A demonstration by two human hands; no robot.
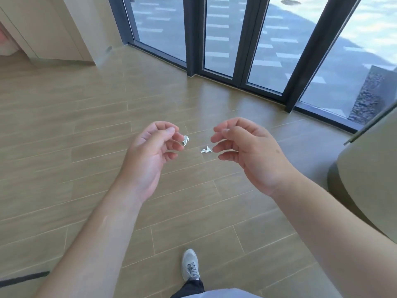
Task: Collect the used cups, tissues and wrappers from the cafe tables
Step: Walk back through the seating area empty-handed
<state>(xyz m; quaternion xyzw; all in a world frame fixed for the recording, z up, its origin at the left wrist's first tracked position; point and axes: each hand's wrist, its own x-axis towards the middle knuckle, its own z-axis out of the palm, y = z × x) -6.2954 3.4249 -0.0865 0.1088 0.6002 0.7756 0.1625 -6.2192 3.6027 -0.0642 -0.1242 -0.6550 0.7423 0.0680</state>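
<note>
Floor (90,130): pale wood-look planks fill most of the view, running out to the glazing.
Glass doors (219,35): dark-framed panes span the far side, with sunlit paving outside.
Table (369,168): a beige rounded edge enters at the right, on a dark base.
Right hand (247,151): held out over the floor, palm turned inward, fingers curled; a small silvery wrapper scrap (206,149) sits at its fingertips, and whether they pinch it or merely touch it cannot be told.
Left hand (154,151): raised opposite the right, fingers curled, thumb and forefinger close together; a second silvery scrap (185,140) shows at the tips of the lower fingers, the grip itself hidden.
Shoe (190,264): one grey laced trainer on the planks below the arms, dark trouser leg above it.
Scraps: both sit between the two hands, apart from each other.
</note>
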